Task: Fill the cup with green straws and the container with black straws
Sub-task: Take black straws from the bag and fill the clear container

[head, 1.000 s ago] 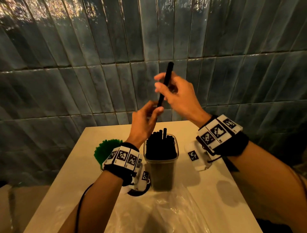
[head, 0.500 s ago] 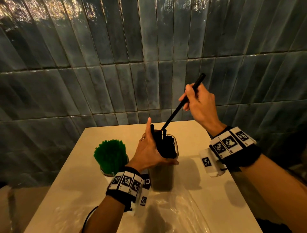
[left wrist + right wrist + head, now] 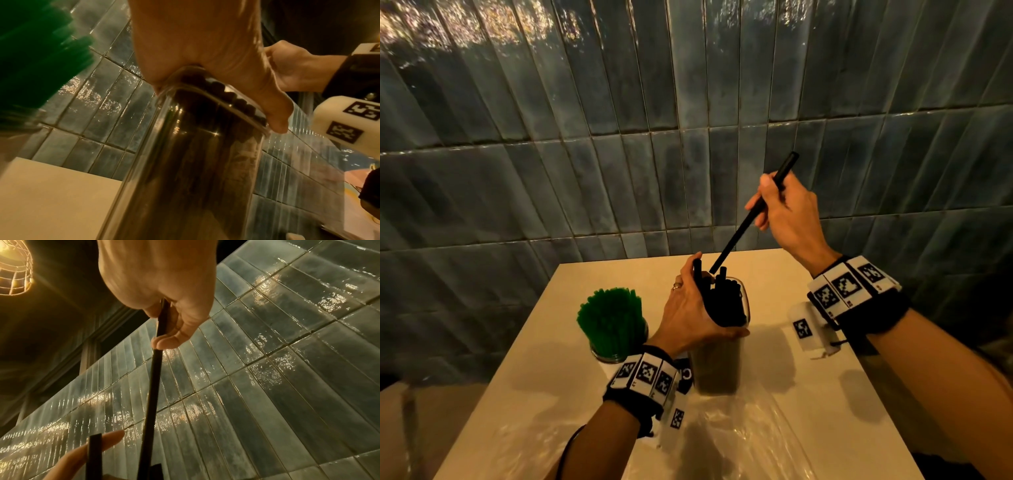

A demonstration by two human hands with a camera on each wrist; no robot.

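A clear container (image 3: 717,370) packed with black straws stands at the table's middle. My left hand (image 3: 688,315) wraps its top, thumb (image 3: 273,110) lying along the front rim (image 3: 216,100), fingers upright against the straws' left side. My right hand (image 3: 784,212) pinches one black straw (image 3: 739,233) up and to the right. The straw is tilted, with its lower end at the container's mouth, among a few raised straws. The right wrist view shows the same straw (image 3: 152,386) running down from my fingers (image 3: 174,339). A glass cup (image 3: 616,356) full of green straws (image 3: 609,318) stands left of the container.
The cream table (image 3: 808,394) stands against a dark tiled wall (image 3: 619,137). A crumpled clear plastic sheet (image 3: 739,438) lies on the table's near part. The table's edges drop off left and right. A lit caged lamp (image 3: 14,267) hangs overhead.
My left hand let go of the straw's lower end and came down onto the container's top. My right hand swung right, tilting the straw and bringing its lower end to the container's mouth.
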